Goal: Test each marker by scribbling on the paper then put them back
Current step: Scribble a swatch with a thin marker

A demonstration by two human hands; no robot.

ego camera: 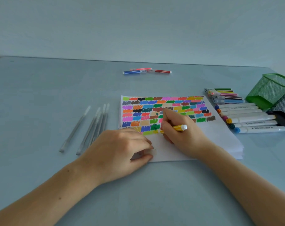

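1. Counter (56,95): broad bare room at left and in the foreground. The right of the frame is crowded by marker rows (246,118) and mesh holders (269,90), so a wide sweep there could scatter them.
2. Paper (203,141): a stack at centre, its near edge well inside the counter. Swatches fill the upper part and the lower right is blank. It may slide if the left hand lifts.
3. Left hand (120,150): rests on the paper's lower-left corner, fingers curled, apparently pinching a pale cap, though blur prevents certainty.
4. Right hand (179,129): clamped on the yellow marker (177,128), tip on the paper at centre. It risks overlapping the neighbouring swatch or smearing wet ink.
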